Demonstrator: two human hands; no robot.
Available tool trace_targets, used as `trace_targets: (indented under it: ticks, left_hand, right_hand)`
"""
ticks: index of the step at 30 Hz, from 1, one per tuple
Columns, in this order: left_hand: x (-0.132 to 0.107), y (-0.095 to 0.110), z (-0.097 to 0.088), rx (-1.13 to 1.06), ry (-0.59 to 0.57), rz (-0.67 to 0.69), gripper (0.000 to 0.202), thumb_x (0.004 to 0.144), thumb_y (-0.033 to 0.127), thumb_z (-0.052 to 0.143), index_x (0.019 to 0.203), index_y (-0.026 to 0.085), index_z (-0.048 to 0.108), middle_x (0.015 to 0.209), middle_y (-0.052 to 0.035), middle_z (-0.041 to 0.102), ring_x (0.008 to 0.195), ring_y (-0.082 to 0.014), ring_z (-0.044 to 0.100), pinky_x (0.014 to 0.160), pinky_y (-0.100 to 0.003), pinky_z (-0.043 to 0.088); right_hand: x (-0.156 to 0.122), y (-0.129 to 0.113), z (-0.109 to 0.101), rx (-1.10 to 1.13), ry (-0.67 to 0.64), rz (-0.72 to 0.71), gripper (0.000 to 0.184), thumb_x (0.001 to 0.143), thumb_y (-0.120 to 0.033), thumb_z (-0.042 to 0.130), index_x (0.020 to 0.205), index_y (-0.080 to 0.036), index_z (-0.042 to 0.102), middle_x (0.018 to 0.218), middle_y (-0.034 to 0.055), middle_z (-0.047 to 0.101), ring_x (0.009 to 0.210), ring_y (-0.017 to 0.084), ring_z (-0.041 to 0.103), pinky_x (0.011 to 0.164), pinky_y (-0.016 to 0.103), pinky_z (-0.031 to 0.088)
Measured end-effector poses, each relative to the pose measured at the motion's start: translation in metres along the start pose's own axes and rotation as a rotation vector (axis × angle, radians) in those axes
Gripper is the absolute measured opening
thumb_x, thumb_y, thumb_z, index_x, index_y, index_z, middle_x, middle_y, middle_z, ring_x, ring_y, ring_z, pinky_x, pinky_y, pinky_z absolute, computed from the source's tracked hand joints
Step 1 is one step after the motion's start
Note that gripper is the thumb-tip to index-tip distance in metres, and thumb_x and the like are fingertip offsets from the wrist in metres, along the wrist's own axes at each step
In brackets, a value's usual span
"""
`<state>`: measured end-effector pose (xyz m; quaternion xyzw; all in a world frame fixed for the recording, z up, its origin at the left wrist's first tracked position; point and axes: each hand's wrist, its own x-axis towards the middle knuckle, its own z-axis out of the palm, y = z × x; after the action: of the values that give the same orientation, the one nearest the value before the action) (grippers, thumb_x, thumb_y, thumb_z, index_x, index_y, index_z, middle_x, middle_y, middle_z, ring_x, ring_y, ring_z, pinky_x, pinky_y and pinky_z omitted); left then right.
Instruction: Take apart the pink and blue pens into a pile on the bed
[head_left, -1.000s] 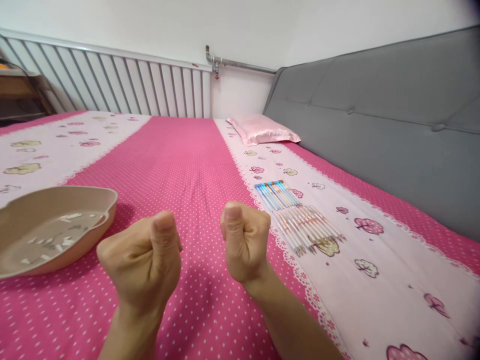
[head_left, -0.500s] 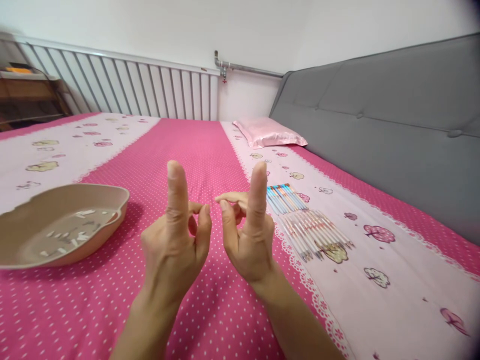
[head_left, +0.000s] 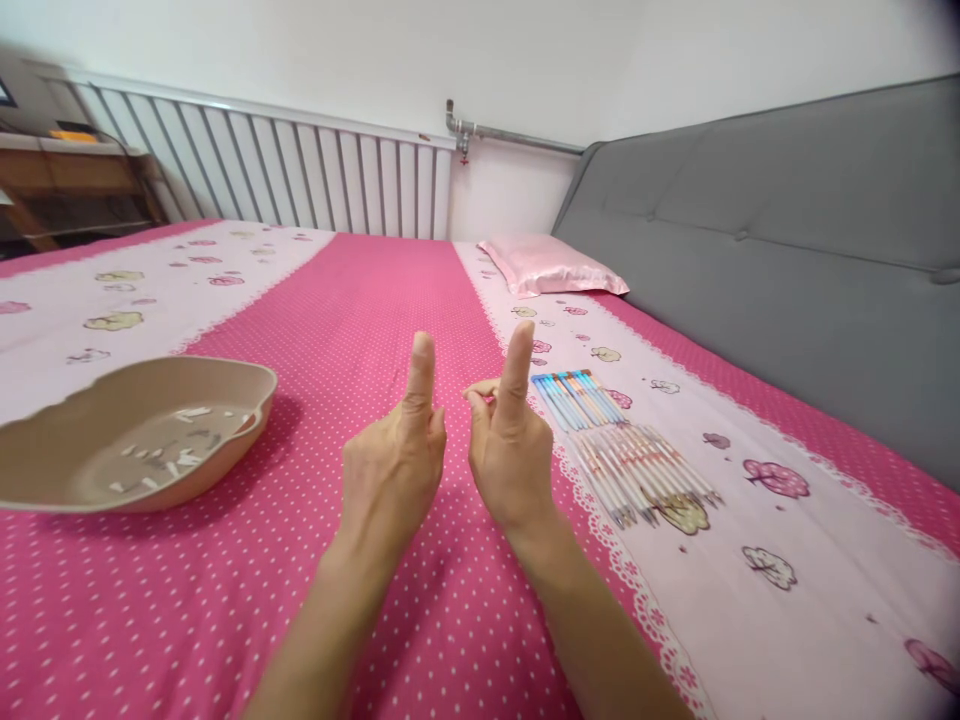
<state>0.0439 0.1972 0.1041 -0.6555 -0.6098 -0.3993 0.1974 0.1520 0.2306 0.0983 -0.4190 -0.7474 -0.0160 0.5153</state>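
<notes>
My left hand [head_left: 396, 450] is raised over the bed, back towards me. One finger points straight up and its thumb lies at the right side; the remaining fingers are hidden behind the hand. Close beside it, a small gap away, my right hand [head_left: 514, 450] also has one finger upright, with its thumb and another finger reaching left. Neither hand shows anything held. Just right of my right hand lie a row of blue-topped pens [head_left: 574, 400] and, nearer me, a row of pale, clear-barrelled pens [head_left: 637, 468].
A beige basin [head_left: 82, 415] with several small white pieces [head_left: 180, 462] inside stands at left on the pink dotted bedspread [head_left: 390, 290]. A pink pillow [head_left: 551, 265] lies at the back by the grey headboard [head_left: 787, 180]. Behind the bed are a white radiator [head_left: 300, 170] and a pipe [head_left: 517, 140].
My left hand has moved right, nearer my right hand, and its fingers behind the thumb have gone out of sight. The view has shifted slightly left.
</notes>
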Motion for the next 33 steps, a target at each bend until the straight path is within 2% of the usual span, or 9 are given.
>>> trace_targets:
  ticks: [9, 20, 28, 33]
  left_hand:
    - [0.001, 0.003, -0.005, 0.006, -0.012, -0.013, 0.066, 0.089, 0.035, 0.040, 0.142, 0.023, 0.003, 0.067, 0.0012, 0.063, 0.051, -0.0137, 0.055, 0.046, -0.023, 0.034]
    - [0.002, 0.001, -0.004, -0.043, 0.017, 0.011, 0.063, 0.087, 0.036, 0.043, 0.141, 0.022, 0.014, 0.065, 0.0011, 0.062, 0.049, -0.0137, 0.055, 0.044, -0.022, 0.034]
    - [0.002, 0.001, -0.006, -0.092, 0.007, -0.001, 0.068, 0.086, 0.034, 0.047, 0.142, 0.024, 0.010, 0.064, 0.0023, 0.061, 0.045, -0.0122, 0.051, 0.042, -0.022, 0.033]
    - [0.000, 0.003, -0.012, -0.134, 0.066, -0.011, 0.063, 0.087, 0.037, 0.045, 0.141, 0.023, 0.016, 0.069, 0.0005, 0.064, 0.043, -0.0093, 0.047, 0.044, -0.021, 0.036]
  right_hand:
    - [-0.001, 0.002, 0.005, 0.004, -0.037, 0.022, 0.073, 0.090, -0.022, 0.036, 0.139, -0.032, -0.017, 0.084, 0.0034, 0.054, 0.063, 0.015, 0.056, 0.051, 0.027, 0.048]
    - [-0.003, 0.005, 0.009, 0.104, -0.005, -0.004, 0.069, 0.088, -0.018, 0.035, 0.142, -0.033, -0.005, 0.088, 0.0042, 0.057, 0.056, 0.014, 0.053, 0.046, 0.027, 0.045]
    - [-0.002, 0.003, 0.007, 0.171, 0.027, -0.015, 0.069, 0.088, -0.015, 0.036, 0.142, -0.032, -0.003, 0.093, 0.0054, 0.061, 0.062, 0.016, 0.057, 0.049, 0.028, 0.048]
    - [0.003, -0.009, -0.005, 0.212, 0.077, -0.057, 0.072, 0.086, -0.014, 0.039, 0.142, -0.032, -0.003, 0.099, 0.0057, 0.061, 0.080, 0.018, 0.060, 0.058, 0.030, 0.052]
